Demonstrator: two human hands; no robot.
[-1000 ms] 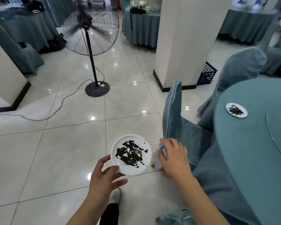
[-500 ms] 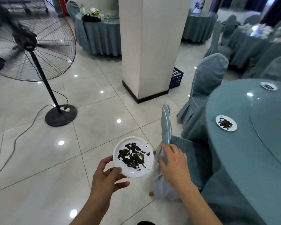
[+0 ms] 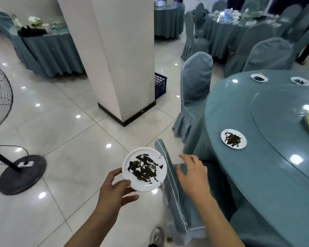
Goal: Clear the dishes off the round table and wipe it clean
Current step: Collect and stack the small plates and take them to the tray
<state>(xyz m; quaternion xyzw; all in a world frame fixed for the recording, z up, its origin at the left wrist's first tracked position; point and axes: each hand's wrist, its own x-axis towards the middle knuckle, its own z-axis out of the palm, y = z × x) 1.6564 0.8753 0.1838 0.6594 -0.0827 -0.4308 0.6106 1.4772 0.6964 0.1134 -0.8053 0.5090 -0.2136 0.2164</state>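
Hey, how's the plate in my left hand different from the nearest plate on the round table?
The held plate is gripped by the left hand over the floor; the nearest table plate lies flat near the edge of the round table, untouched. The held plate's dark residue spreads wider; the table plate's sits in a tighter clump. Both are small, white, round and dirty.

The round teal counter [image 3: 268, 175] carries three dirty white plates: one near its front edge [image 3: 233, 139], two far back [image 3: 259, 77] [image 3: 300, 81].

Glossy tiled floor [image 3: 64, 139]; cloth chair cover [image 3: 194, 82]; smooth white plate [image 3: 143, 184].
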